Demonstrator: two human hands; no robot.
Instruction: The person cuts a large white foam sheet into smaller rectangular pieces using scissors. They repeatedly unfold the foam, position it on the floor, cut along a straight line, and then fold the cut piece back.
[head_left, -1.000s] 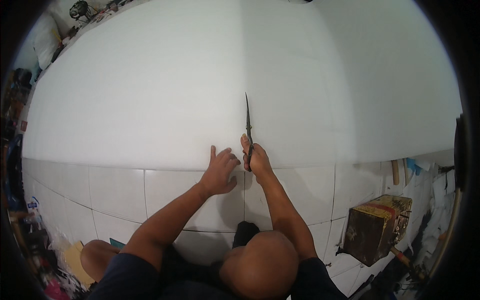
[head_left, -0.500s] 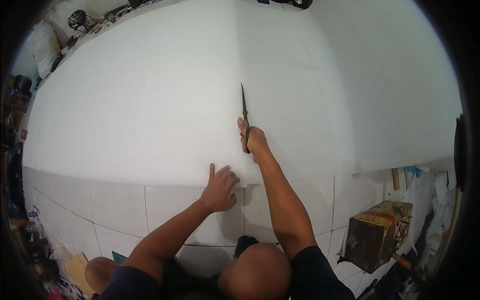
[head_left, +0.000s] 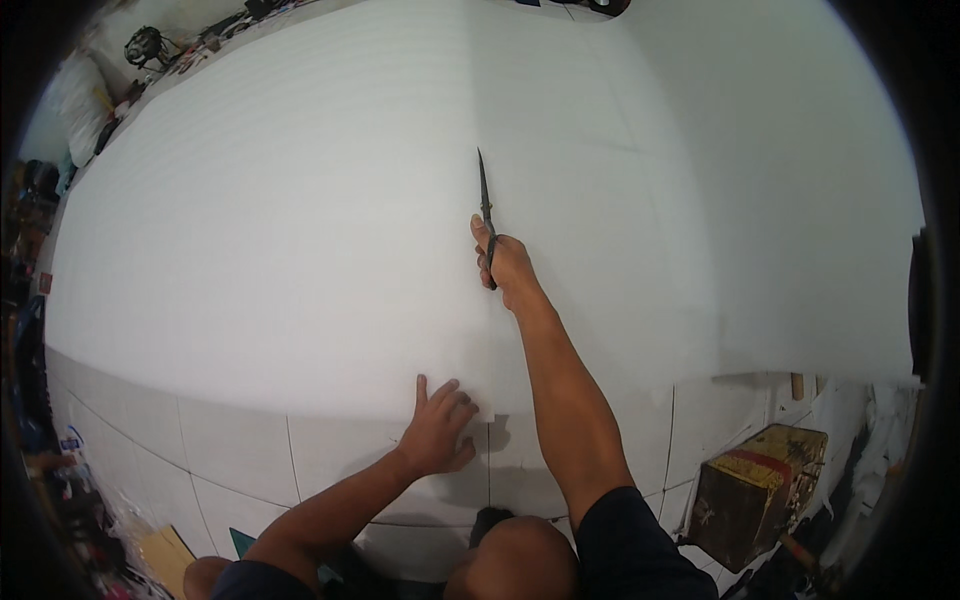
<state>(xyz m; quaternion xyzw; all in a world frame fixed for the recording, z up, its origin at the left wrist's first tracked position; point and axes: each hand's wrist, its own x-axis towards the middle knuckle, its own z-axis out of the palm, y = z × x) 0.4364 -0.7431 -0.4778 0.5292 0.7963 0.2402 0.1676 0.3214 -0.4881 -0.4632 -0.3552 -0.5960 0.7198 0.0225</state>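
Observation:
A large white sheet is spread over the tiled floor, reaching far ahead and to both sides. My right hand grips a pair of dark metal scissors, whose blades point away from me over the sheet. The blades look nearly closed, along a line where a brighter part meets a greyer part. Whether sheet lies between them I cannot make out. My left hand rests at the near edge of the sheet with its fingers spread, holding nothing.
To the right stands a worn yellow and brown box with a red band. White scraps lie beyond it. A black fan-like object and a white plastic bag are at the far left. My knee is close to the near edge.
My right hand and the scissors have moved slightly farther away along the sheet. The near edge of the sheet and my left hand now appear lower in the view.

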